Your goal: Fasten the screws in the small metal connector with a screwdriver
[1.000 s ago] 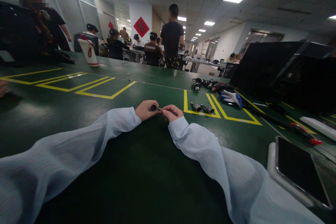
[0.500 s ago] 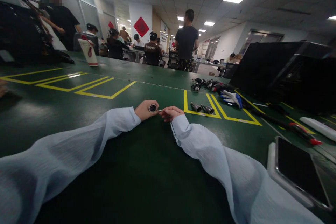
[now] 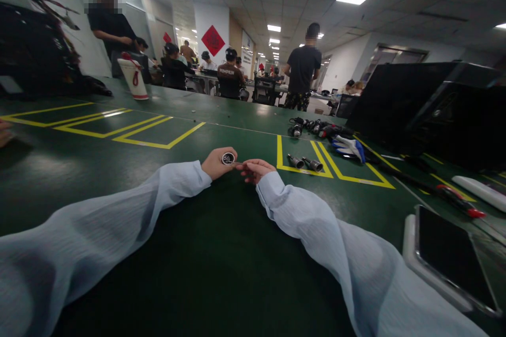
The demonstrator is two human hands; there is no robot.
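My left hand (image 3: pixel 217 162) is closed round a metal cable connector (image 3: pixel 228 158), whose round face with dark holes points toward me. Just to the right, my right hand (image 3: pixel 258 169) is pinched on a thin metal rod (image 3: pixel 239 164) that reaches to the connector's face. What kind of tool the rod belongs to is too small to make out. Two similar metal connectors (image 3: pixel 308 163) lie on the green table (image 3: pixel 190 253) inside a yellow-taped box, to the right of my hands.
Black cabled parts (image 3: pixel 296 129) and a white-blue glove (image 3: pixel 348 148) lie beyond the connectors. At the right are a phone (image 3: pixel 454 253), a red-handled tool (image 3: pixel 460 202) and dark monitors (image 3: pixel 399 100). A paper cup (image 3: pixel 133 79) stands far left. Another person's hand (image 3: pixel 3 132) shows at the left edge.
The connector and my left hand have shifted slightly left and up, the face turning more toward me. The rod tip now overlaps the face. Two people in the background have moved right.
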